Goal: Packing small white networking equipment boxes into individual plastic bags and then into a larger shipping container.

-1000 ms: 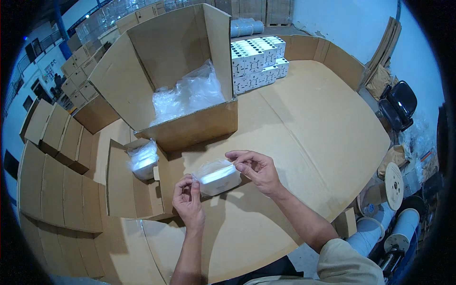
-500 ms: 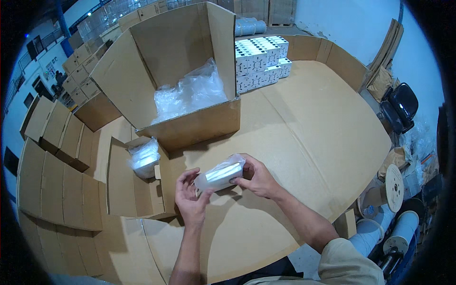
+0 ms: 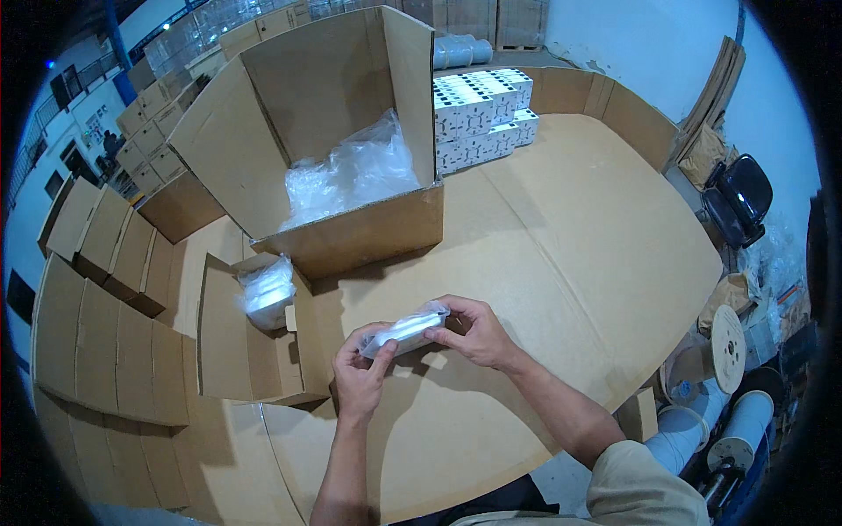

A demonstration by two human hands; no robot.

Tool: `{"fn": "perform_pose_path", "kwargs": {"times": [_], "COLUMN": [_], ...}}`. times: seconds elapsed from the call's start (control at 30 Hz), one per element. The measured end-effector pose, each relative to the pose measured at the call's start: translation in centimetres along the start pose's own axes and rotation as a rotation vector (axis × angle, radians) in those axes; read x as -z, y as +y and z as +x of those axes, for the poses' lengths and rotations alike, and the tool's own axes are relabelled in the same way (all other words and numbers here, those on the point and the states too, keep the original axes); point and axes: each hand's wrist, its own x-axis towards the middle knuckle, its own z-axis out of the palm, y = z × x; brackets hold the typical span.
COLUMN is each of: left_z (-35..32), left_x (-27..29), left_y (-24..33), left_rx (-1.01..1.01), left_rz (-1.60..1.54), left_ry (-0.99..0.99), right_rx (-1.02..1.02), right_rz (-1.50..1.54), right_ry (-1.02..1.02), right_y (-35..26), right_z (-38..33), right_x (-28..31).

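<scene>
**Film-wrapped white pack (image 3: pixel 405 330) tipped flatter, left hand (image 3: pixel 357 377) closed in on its left end**

Item 1, pack: one, white, slim, in clear film. Half a second ago it showed me more of its broad face; now it lies nearer level between both hands, over the near-middle part of the cardboard tabletop (image 3: pixel 544 263). Whether its underside touches the board, I cannot tell.

Item 2, left hand: loosely spread earlier, now narrowed on the pack's left end, thumb on the near side.

Item 3, right hand (image 3: pixel 481 335): pinching the right end, thumb on the near side, much where I had it before.

Item 4, small open carton (image 3: pixel 312 342): just left of the left hand; more film-wrapped white goods (image 3: pixel 267 294) sit in its far part.

Item 5, large carton (image 3: pixel 360 228): beyond the small one, flaps raised, holding crumpled clear plastic (image 3: pixel 351 175).

Item 6, white boxes (image 3: pixel 474 123) with dark markings: stacked at the far side, right of the large carton.

Item 7, brown cartons (image 3: pixel 105 351): rowed along the left.

Item 8, black chair (image 3: pixel 741 200): far right, off the tabletop.

Item 9, pale spool (image 3: pixel 728 346): right, nearer than the chair.
</scene>
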Motion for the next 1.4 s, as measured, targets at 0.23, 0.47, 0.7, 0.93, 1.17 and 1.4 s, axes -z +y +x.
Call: {"fn": "perform_pose_path", "kwargs": {"times": [0.23, 0.47, 0.7, 0.93, 1.17, 1.4], "left_z": [0.0, 0.1, 0.1, 0.0, 0.5, 0.6], "left_x": [0.3, 0.5, 0.4, 0.0, -0.3, -0.6], "left_y": [0.0, 0.5, 0.6, 0.1, -1.7, -1.0], "left_rx": [-0.091, -0.084, -0.221, -0.171, 0.000, -0.010], "left_rz": [-0.010, 0.109, 0.205, 0.102, -0.142, -0.159], "left_ry": [-0.053, 0.027, 0.080, 0.105, 0.166, 0.217], "right_rx": [0.082, 0.244, 0.297, 0.154, 0.119, 0.398], "right_rz": [-0.055, -0.293, -0.333, -0.013, 0.128, -0.063], "right_ry": [0.014, 0.022, 0.047, 0.056, 0.157, 0.039], "right_y": [-0.7, -1.2, -1.5, -1.0, 0.6, -1.5], "right_z": [0.0, 0.2, 0.3, 0.1, 0.6, -0.1], "right_x": [-0.2, 0.4, 0.1, -0.4, -1.1, 1.2]}}
